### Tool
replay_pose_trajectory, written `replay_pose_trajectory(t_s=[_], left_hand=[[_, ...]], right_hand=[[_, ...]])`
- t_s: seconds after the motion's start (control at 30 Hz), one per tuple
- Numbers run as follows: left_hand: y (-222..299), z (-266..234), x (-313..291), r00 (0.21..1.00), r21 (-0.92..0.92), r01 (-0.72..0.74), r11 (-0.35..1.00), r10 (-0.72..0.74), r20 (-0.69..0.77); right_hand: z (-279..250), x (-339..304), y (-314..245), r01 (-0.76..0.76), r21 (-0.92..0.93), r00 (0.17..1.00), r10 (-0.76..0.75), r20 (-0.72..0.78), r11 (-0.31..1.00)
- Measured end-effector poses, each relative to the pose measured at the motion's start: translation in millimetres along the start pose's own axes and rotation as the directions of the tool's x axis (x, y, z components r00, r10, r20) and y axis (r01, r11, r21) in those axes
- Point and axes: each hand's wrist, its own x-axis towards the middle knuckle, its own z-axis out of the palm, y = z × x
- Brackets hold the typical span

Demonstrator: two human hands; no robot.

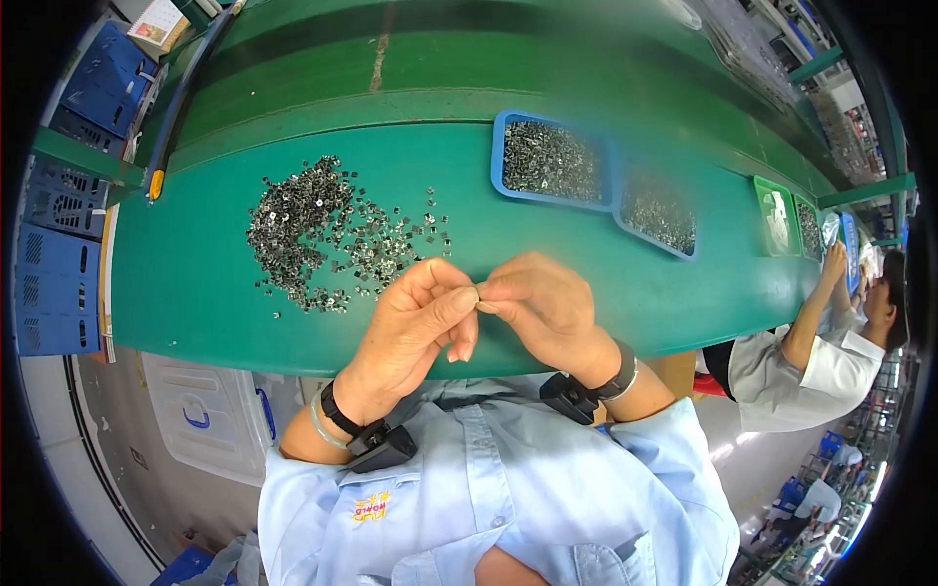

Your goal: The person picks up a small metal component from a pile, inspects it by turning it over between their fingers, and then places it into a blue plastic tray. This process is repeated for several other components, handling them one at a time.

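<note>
My left hand (425, 313) and my right hand (542, 305) meet fingertip to fingertip above the near edge of the green table (195, 283). Both pinch at the same spot, and whatever lies between the fingertips is too small or hidden to name. Beyond my left hand spreads a loose pile of small dark and silvery metal pieces (298, 230), thinning out toward the right. Past my right hand sit two blue trays; the left tray (499, 156) and the right tray (657, 246) both hold many similar small pieces.
At the far right a co-worker (806, 366) sits by a green tray (764, 210). Blue crates (59, 293) are stacked at the left. A clear lidded plastic box (200, 415) stands below the table's left front edge. A green raised ledge (430, 103) runs along the back.
</note>
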Motion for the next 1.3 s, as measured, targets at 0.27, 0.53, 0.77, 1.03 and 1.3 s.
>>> replay_pose_trajectory(t_s=[0.27, 0.53, 0.77, 1.03, 1.3], left_hand=[[0.5, 3.8, 0.3, 1.0, -0.124, 0.011, 0.992, -0.01, 0.012], [-0.7, 3.1, 0.5, 1.0, 0.023, -0.013, 1.0, 0.013, -0.018], [-3.0, 4.4, -1.1, 0.994, 0.175, -0.079, 0.981, 0.09, -0.057], [-3.4, 1.8, -1.4, 0.988, 0.257, -0.119, 0.959, 0.14, -0.066], [-1.4, 4.5, -3.1, 0.976, 0.33, -0.148, 0.932, 0.192, -0.104]], right_hand=[[2.8, -2.7, 2.4, -0.111, 0.091, 0.993, 0.114, -0.028, 0.99], [2.1, -4.0, 4.5, -0.152, 0.122, 0.988, 0.155, -0.017, 0.981], [-1.1, -2.1, 5.2, -0.101, 0.075, 0.995, 0.102, -0.022, 0.992], [-0.4, -1.6, 7.8, -0.012, 0.006, 1.0, 0.012, -0.003, 1.0], [1.4, 0.3, 5.5, 0.004, -0.025, 1.0, -0.005, -0.028, 1.0]])
